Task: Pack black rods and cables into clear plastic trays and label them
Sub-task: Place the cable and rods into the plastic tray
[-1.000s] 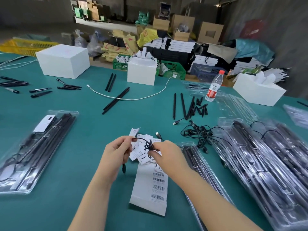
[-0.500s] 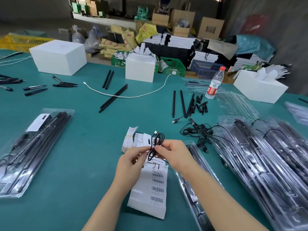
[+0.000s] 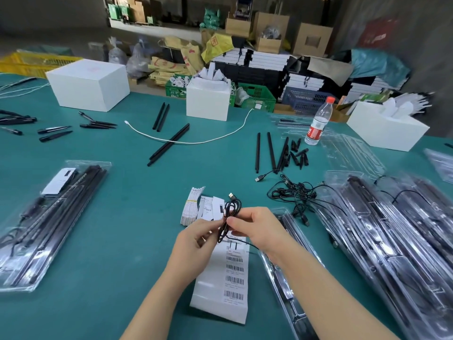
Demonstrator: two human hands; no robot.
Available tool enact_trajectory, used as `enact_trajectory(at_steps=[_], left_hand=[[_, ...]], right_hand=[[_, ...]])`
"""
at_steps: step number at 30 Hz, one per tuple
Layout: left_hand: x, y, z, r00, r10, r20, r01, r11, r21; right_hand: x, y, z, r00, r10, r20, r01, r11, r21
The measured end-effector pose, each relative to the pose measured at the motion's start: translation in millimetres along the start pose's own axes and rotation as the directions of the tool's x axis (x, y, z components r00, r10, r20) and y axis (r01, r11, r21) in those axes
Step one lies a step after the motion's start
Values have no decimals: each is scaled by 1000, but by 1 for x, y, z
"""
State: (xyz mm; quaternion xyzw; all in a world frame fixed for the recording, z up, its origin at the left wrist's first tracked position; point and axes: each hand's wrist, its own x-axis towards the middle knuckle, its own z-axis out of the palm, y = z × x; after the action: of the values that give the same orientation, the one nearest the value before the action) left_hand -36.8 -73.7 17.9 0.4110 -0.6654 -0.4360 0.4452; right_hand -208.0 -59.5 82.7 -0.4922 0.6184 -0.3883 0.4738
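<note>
Both hands meet above the green table: the left hand pinches the lower strands of a thin black cable, and the right hand pinches the same bundle at its middle. The cable is wound into a narrow, glossy loop with a metal USB plug sticking out at the top. Far left of the hands lies a filled clear tray, shiny and ribbed, holding black rods. Under the hands a white barcode label strip lies flat. Just right, an open tray runs under the right forearm; beyond it sit tangled cables and stacked trays.
</note>
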Motion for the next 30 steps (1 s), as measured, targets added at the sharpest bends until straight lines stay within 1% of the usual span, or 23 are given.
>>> enact_trajectory(at_steps=[1, 2, 4, 6, 7, 8, 9, 10, 11, 12, 14, 16, 17, 19, 20, 23, 25, 30], left_hand=[[0, -2, -3, 1000, -20, 16, 19, 999, 36], [1, -4, -7, 999, -44, 23, 42, 995, 87], [4, -9, -18, 995, -97, -1, 96, 982, 162], [8, -13, -29, 985, -172, -30, 175, 977, 125], [10, -13, -33, 974, -222, -43, 224, 974, 43], [11, -12, -36, 959, -279, -51, 272, 956, -108], [11, -11, -38, 942, -331, -46, 302, 903, -306], [11, -8, -38, 929, -369, -26, 308, 811, -498], [10, -6, -38, 923, -385, -9, 292, 716, -634], [10, -4, -36, 921, -390, -4, 276, 656, -702], [9, -3, -31, 920, -391, 4, 265, 616, -742], [8, 1, -25, 926, -377, 17, 274, 640, -718], [7, 1, -22, 933, -360, 17, 279, 692, -666], [6, 1, -17, 955, -297, -5, 254, 826, -504], [6, 1, -14, 964, -266, -11, 233, 865, -444], [4, 3, -6, 980, -194, -33, 167, 908, -383], [3, 4, -3, 983, -175, -49, 146, 922, -359], [-1, 6, 2, 977, -172, -125, 138, 961, -241]], right_hand=[[-1, 0, -1, 1000, -5, -13, 4, 1000, -24], [-1, 0, -2, 1000, -4, -21, 3, 1000, -7], [-1, -1, -3, 1000, 14, -24, -11, 993, 121], [-1, -2, -5, 999, 21, -27, -16, 980, 199], [-2, -2, -6, 999, 25, -24, -20, 976, 217], [-3, -2, -6, 999, 31, -22, -25, 974, 226], [-3, -1, -6, 999, 36, -21, -30, 973, 230], [-4, 0, -6, 999, 38, -20, -33, 974, 224], [-4, 2, -5, 999, 39, -17, -34, 977, 212], [-4, 4, -3, 999, 38, -12, -35, 980, 195], [-4, 7, -1, 999, 39, -4, -37, 985, 168], [-5, 9, 1, 999, 33, 0, -33, 991, 131], [-6, 10, 2, 1000, 26, -1, -25, 995, 100], [-8, 11, 5, 1000, 8, -9, -8, 1000, 19], [-8, 11, 6, 1000, 0, -15, 0, 1000, -20], [-10, 13, 10, 999, -32, -22, 30, 996, -81], [-10, 14, 13, 998, -56, -17, 54, 994, -98], [-11, 17, 20, 997, -67, -36, 66, 997, -36]])
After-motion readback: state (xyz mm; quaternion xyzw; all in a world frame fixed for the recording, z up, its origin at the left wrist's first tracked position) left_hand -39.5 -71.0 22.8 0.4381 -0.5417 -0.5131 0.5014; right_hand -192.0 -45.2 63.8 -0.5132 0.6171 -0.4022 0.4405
